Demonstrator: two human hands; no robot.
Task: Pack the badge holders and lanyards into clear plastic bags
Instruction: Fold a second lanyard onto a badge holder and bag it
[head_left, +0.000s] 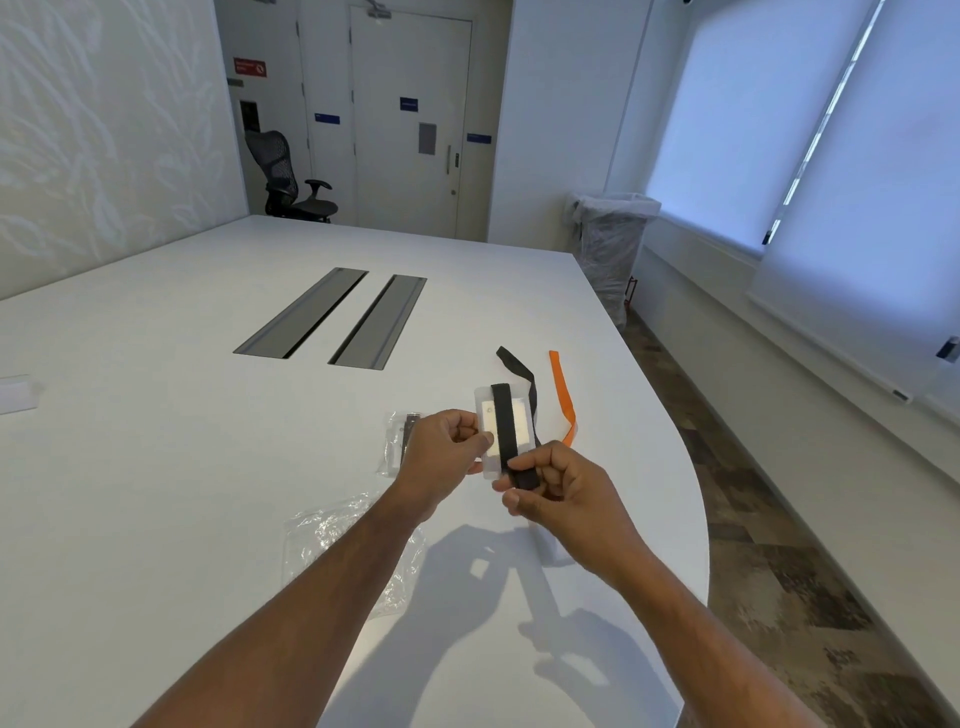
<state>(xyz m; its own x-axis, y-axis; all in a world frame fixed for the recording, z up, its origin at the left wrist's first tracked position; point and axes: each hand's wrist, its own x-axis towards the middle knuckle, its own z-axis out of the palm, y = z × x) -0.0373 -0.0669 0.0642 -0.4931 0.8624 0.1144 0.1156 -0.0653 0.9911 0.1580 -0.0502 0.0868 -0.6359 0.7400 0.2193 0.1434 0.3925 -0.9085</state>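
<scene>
I hold a clear badge holder (519, 423) above the white table (208, 467), with a black lanyard (505, 431) folded lengthwise over its face. My left hand (444, 447) pinches the holder's left edge. My right hand (553, 480) pinches the folded lower end of the black lanyard against the holder's bottom. The lanyard's free tail trails behind onto the table toward the far right. An orange lanyard (563, 397) lies flat beside it. A crumpled clear plastic bag (332, 540) lies under my left forearm. Another clear bag (397, 441) with dark contents sits just left of my left hand.
Two grey cable-slot covers (332, 317) are set in the table's middle. A small clear item (18, 392) lies at the far left edge. The table's curved edge (696, 483) runs close on the right. A black office chair (291, 176) and a lined bin (608, 244) stand beyond.
</scene>
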